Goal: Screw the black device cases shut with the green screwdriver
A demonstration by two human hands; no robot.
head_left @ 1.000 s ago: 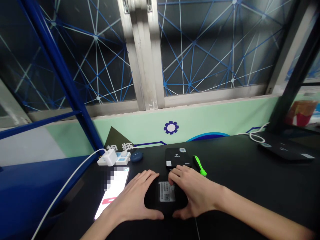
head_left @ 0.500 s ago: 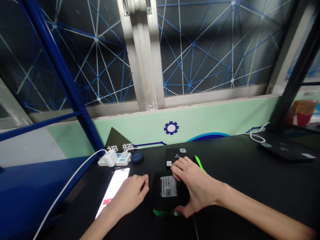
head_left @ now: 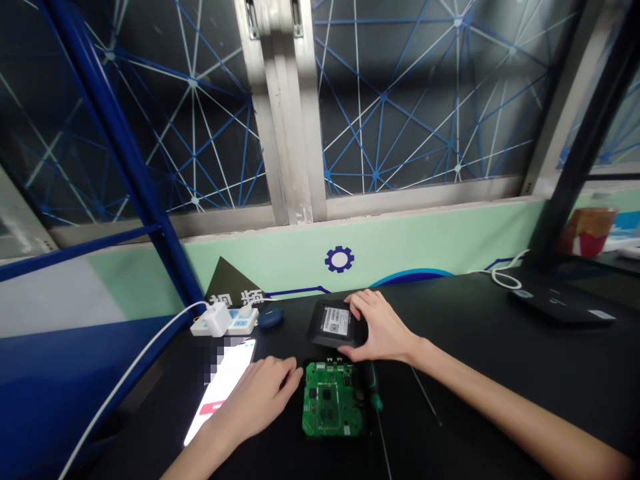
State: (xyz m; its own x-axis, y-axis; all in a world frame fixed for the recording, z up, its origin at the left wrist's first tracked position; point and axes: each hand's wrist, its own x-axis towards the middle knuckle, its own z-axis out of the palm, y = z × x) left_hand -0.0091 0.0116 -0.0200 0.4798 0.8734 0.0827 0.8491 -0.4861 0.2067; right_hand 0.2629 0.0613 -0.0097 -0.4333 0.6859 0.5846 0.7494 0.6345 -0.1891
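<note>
My right hand (head_left: 377, 327) grips a black plastic cover (head_left: 319, 327) by its right side, thumb at the near edge and fingers over the top. A white printed label shows on the cover, which is raised apart from the board. Below it on the table lies a green circuit board (head_left: 327, 403). My left hand (head_left: 273, 387) rests palm down at the board's left, fingers loosely bent with a gap to the thumb; it holds nothing visible. Against the board's right side is a green-handled screwdriver (head_left: 375, 393). A thin metal shaft (head_left: 427, 398) emerges from below my right forearm.
A lit phone (head_left: 223, 383) lies under my left wrist. Behind it stand a white power strip (head_left: 243, 320) with a charger (head_left: 219, 320) and a dark blue case (head_left: 271, 317). Far right is a flat black device (head_left: 563, 303) near a white cable (head_left: 505, 280). A windowed wall borders the table.
My right hand has moved away from me with the black cover, lifting it off and baring the green circuit board. The small black box behind is now hidden. My left hand has barely moved.
</note>
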